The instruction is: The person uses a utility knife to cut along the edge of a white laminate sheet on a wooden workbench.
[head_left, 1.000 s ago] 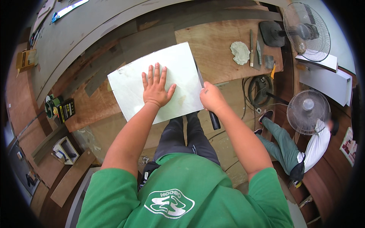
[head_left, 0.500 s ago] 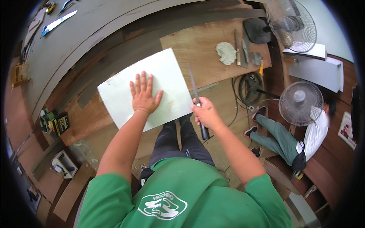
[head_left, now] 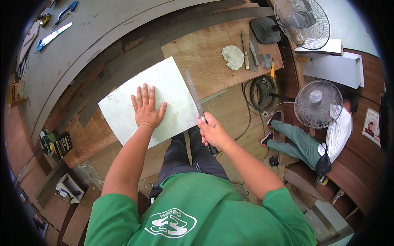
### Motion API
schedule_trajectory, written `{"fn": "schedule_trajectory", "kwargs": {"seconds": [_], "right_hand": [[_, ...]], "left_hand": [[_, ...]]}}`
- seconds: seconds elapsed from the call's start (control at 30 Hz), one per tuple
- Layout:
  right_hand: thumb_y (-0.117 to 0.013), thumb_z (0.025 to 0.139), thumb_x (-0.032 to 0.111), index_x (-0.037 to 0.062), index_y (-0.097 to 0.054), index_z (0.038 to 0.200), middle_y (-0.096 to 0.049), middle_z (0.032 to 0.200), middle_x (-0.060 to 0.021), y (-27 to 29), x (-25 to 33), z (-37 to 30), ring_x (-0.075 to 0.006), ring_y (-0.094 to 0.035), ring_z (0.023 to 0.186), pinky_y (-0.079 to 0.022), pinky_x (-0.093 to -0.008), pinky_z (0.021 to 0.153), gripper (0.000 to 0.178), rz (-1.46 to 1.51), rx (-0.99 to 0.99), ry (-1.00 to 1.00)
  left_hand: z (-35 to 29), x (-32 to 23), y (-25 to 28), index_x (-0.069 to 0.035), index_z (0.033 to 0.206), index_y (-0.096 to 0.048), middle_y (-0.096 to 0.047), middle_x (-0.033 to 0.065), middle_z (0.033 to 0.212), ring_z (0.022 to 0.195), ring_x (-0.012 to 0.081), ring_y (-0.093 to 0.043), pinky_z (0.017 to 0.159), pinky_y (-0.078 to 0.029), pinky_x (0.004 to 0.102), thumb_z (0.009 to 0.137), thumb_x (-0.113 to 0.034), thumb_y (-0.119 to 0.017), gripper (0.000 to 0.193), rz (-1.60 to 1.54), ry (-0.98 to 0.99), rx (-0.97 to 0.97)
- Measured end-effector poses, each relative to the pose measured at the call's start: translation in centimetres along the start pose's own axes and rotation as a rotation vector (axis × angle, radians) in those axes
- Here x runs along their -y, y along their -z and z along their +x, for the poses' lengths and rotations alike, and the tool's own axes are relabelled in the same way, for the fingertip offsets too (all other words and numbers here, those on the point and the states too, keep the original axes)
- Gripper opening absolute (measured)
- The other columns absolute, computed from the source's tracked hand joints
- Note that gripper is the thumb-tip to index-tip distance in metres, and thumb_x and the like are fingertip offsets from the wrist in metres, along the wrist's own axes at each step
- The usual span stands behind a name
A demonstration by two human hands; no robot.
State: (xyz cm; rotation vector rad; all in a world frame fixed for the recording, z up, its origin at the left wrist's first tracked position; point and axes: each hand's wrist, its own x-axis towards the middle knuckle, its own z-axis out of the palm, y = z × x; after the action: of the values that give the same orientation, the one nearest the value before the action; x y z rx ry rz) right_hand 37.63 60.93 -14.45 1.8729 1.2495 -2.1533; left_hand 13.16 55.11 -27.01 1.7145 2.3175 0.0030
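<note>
My left hand [head_left: 148, 110] lies flat with spread fingers on a white rectangular board [head_left: 127, 96], which rests on a wooden bench top [head_left: 197, 49] and overhangs its near edge. In my right hand [head_left: 213, 130] is the dark handle of a long, narrow, tapered metal file [head_left: 192, 88]. Its grey blade points away from me along the right edge of the board. Whether blade and edge touch, I cannot tell. The fingers of my right hand are wrapped round the handle.
Beyond the board on the bench are a crumpled pale cloth [head_left: 233, 57], hand tools [head_left: 252, 53] and a fan base [head_left: 264, 30]. A standing fan [head_left: 316, 102] and a seated person [head_left: 301, 143] are at right. A blue-handled saw [head_left: 55, 37] lies far left.
The whole view has shifted slightly. The file has come a little nearer to the right edge of the board. My left hand has stayed flat on the board.
</note>
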Motion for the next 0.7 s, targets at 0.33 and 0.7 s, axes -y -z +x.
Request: {"fn": "schedule_trajectory", "kwargs": {"seconds": [0.33, 0.7], "right_hand": [[-0.046, 0.109, 0.036, 0.0074, -0.048, 0.102, -0.052, 0.069, -0.0032, 0.0, 1.1, -0.2, -0.0137, -0.053, 0.049, -0.046, -0.0317, 0.045, 0.029, -0.052, 0.045, -0.093], [-0.047, 0.107, 0.037, 0.0105, -0.052, 0.107, -0.052, 0.069, -0.0022, 0.5, 3.3, -0.3, -0.0133, -0.052, 0.048, -0.045, -0.0318, 0.043, 0.027, -0.036, 0.066, -0.219]], "left_hand": [[-0.1, 0.2, 0.1, -0.014, 0.163, -0.028, -0.014, 0.0118, 0.173, 0.160, 0.0314, -0.006, 0.128, 0.001, 0.0528, 0.098, -0.057, -0.050, 0.081, -0.022, -0.004, -0.007], [0.0, 0.4, -0.1, -0.014, 0.163, -0.029, -0.016, 0.0128, 0.172, 0.160, 0.0324, -0.005, 0.127, 0.002, 0.0540, 0.098, -0.059, -0.050, 0.082, -0.040, -0.014, -0.013]]}}
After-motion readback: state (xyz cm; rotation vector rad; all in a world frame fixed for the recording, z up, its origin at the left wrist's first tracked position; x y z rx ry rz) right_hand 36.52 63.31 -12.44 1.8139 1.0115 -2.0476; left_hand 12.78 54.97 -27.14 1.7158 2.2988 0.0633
